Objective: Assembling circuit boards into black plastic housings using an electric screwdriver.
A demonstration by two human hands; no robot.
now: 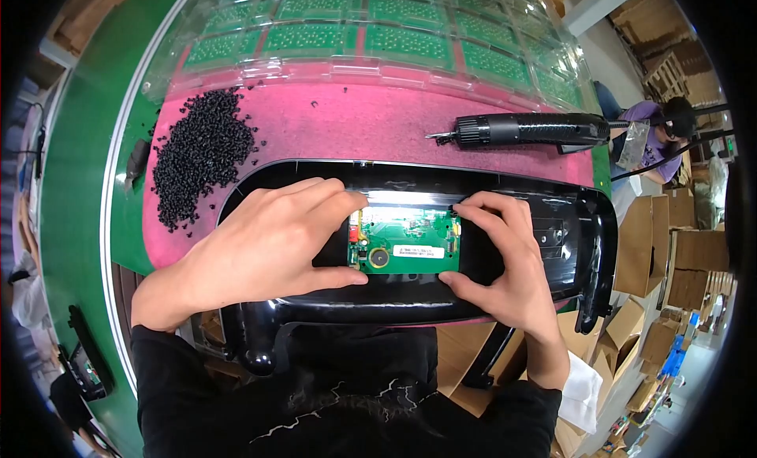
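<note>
Between my two hands is a green circuit board point(430, 229) with a white label and a round buzzer-like part. It lies over the inside of a long black plastic housing point(331, 310). My left hand point(288, 233) grips the board's left end, fingers at its far corner and thumb at the near corner. At the right end my right hand point(509, 257) pinches it the same way, fingertips on the far corner and thumb on the near edge. Whether the board is seated in the housing or just above it, I cannot tell.
A heap of small black screws point(201, 154) covers the left of the pink mat point(315, 127). A black electric screwdriver point(528, 131) lies beyond the housing. Clear trays of green boards point(410, 48) stand at the back. Cardboard boxes point(643, 245) and another person point(662, 138) are at right.
</note>
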